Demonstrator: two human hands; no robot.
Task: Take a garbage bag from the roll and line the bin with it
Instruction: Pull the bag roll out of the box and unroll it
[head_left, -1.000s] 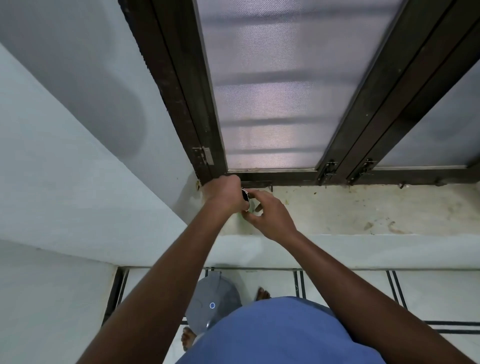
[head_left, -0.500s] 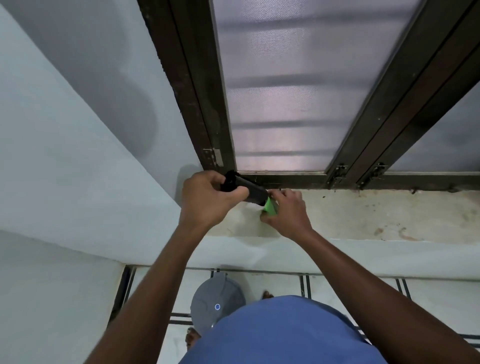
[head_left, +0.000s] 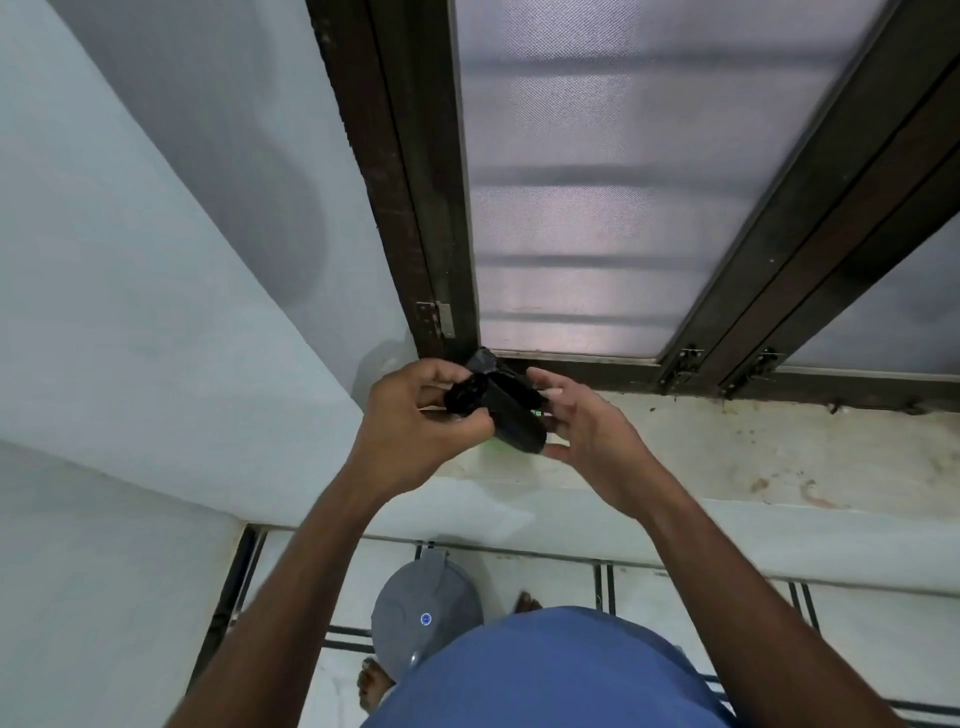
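Fingers of the left hand (head_left: 415, 415) curl round one end of the roll (head_left: 498, 410), thumb under and fingertips over, pinching the black plastic. The right hand (head_left: 587, 431) cups the other end, its fingers bent loosely about the roll with the thumb below; a loose flap of bag (head_left: 483, 359) sticks up behind the roll. A speck of green shows at the roll's right end, between the fingers.

Half a second ago the roll lay low against the sill (head_left: 727, 452) with the right hand pressed down on a green label; now both hands have lifted it clear of the sill and hold it in the air before the window frame (head_left: 415, 208), nearer the person, and the green is almost hidden.

Below, on the tiled floor (head_left: 675, 587), stands the bin (head_left: 426, 613), grey, round, its lid shut with a small blue dot on top, so whether anything is inside cannot be told. It sits just beside the person's bare feet, well apart from the roll, partly covered by the blue shirt (head_left: 545, 675).
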